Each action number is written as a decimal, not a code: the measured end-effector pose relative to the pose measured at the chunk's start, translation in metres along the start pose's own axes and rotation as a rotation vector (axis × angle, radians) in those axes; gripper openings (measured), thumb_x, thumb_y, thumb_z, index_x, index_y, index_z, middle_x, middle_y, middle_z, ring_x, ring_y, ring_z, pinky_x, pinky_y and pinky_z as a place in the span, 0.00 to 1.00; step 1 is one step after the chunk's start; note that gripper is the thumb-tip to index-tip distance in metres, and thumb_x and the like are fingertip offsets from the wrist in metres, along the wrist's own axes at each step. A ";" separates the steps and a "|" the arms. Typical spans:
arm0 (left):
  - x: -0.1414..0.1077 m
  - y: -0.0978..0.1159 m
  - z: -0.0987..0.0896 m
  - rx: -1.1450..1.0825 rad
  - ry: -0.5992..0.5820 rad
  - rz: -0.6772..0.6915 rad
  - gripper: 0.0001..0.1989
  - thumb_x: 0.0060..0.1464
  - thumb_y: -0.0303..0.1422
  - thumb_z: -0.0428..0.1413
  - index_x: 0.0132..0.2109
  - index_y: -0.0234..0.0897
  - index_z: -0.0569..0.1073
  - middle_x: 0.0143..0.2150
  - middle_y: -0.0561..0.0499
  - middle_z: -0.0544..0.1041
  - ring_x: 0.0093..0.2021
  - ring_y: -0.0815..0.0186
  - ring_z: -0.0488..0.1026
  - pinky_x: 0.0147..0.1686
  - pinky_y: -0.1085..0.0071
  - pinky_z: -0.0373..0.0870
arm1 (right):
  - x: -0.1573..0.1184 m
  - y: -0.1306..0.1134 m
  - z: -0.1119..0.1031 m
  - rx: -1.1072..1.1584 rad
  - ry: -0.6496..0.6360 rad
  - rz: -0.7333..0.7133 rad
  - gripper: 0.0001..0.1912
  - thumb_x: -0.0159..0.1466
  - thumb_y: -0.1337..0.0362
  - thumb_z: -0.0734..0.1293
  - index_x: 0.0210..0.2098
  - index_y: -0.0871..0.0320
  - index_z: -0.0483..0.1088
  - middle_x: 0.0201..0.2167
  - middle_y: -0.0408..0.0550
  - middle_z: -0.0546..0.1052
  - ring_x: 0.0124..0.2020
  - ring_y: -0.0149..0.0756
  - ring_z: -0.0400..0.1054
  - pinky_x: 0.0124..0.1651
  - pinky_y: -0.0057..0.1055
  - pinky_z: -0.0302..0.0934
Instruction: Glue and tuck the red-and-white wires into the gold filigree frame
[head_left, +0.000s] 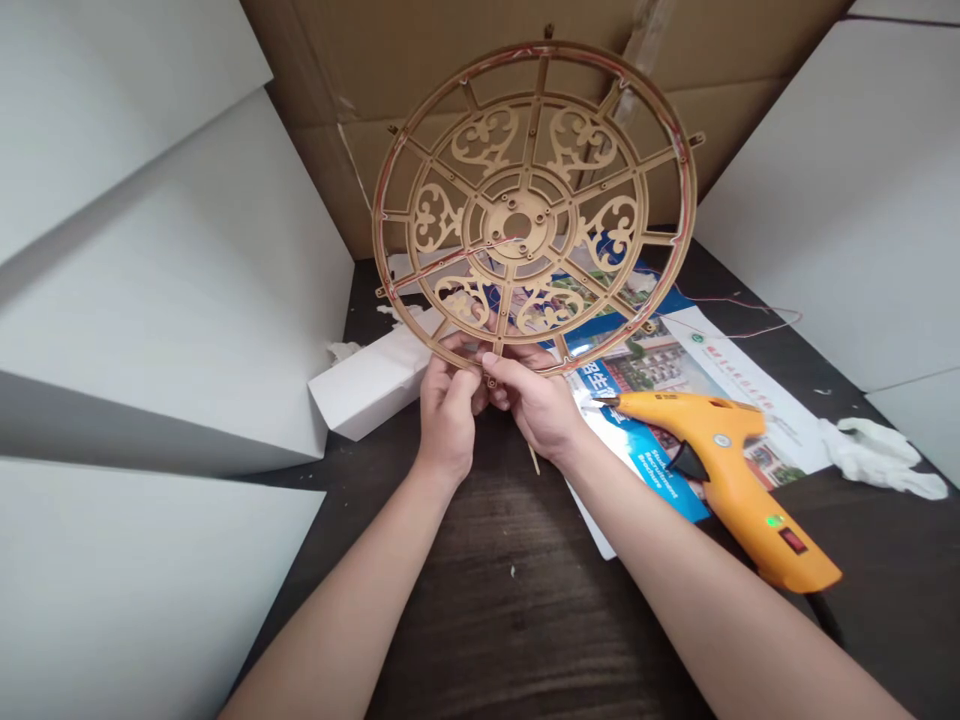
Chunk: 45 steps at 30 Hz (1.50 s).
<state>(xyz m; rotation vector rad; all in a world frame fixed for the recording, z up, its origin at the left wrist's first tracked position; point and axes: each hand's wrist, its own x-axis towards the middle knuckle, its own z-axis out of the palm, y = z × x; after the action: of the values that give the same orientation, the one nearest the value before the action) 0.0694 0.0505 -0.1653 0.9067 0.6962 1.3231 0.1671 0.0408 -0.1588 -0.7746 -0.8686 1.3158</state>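
Observation:
A round gold openwork frame [531, 132] stands tilted up in front of me, with red and white wires running along its outer rim and one across to its hub. My left hand [450, 415] is closed on the bottom of the rim. Close beside it, my right hand [541, 400] pinches the same rim with the thumb on top. A thin pale stick [534, 460] pokes out below my right hand. To the right, an orange glue gun [720, 440] with a green light lies on papers, its nozzle near my right wrist.
Printed brochures [750, 375] lie on the dark table [480, 600]. A white box [375, 385] sits left of my hands, crumpled white tissue [881, 455] at the right. Cardboard [420, 60] stands behind, white boxes [150, 300] at both sides. Loose wire trails right.

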 end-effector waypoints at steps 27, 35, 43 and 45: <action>0.000 0.004 0.001 -0.030 -0.024 0.016 0.08 0.50 0.29 0.61 0.40 0.37 0.74 0.32 0.56 0.71 0.22 0.73 0.69 0.21 0.73 0.66 | -0.001 -0.002 0.001 0.125 0.011 0.073 0.25 0.64 0.45 0.67 0.52 0.55 0.76 0.29 0.45 0.72 0.24 0.28 0.57 0.22 0.25 0.50; 0.000 0.004 0.001 -0.002 -0.010 0.018 0.09 0.49 0.30 0.60 0.40 0.38 0.73 0.32 0.56 0.70 0.22 0.74 0.67 0.21 0.74 0.64 | 0.001 -0.002 0.002 0.123 0.025 0.080 0.24 0.62 0.46 0.66 0.48 0.57 0.76 0.32 0.46 0.74 0.22 0.27 0.56 0.21 0.25 0.50; 0.000 0.001 -0.001 0.011 -0.024 0.042 0.08 0.50 0.29 0.59 0.40 0.38 0.73 0.33 0.56 0.71 0.22 0.75 0.65 0.21 0.74 0.61 | 0.002 -0.001 0.000 0.146 0.007 0.087 0.20 0.63 0.50 0.64 0.46 0.56 0.76 0.28 0.44 0.72 0.21 0.27 0.55 0.21 0.24 0.49; -0.001 0.001 0.000 0.009 -0.029 0.044 0.08 0.50 0.29 0.59 0.39 0.38 0.72 0.32 0.56 0.71 0.22 0.75 0.64 0.21 0.74 0.61 | 0.003 0.001 -0.001 0.147 0.005 0.081 0.20 0.64 0.51 0.64 0.46 0.56 0.76 0.29 0.44 0.73 0.21 0.27 0.55 0.21 0.24 0.49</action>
<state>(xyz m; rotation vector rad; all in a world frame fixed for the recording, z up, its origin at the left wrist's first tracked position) 0.0685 0.0499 -0.1645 0.9514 0.6639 1.3440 0.1672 0.0436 -0.1603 -0.7033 -0.7335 1.4319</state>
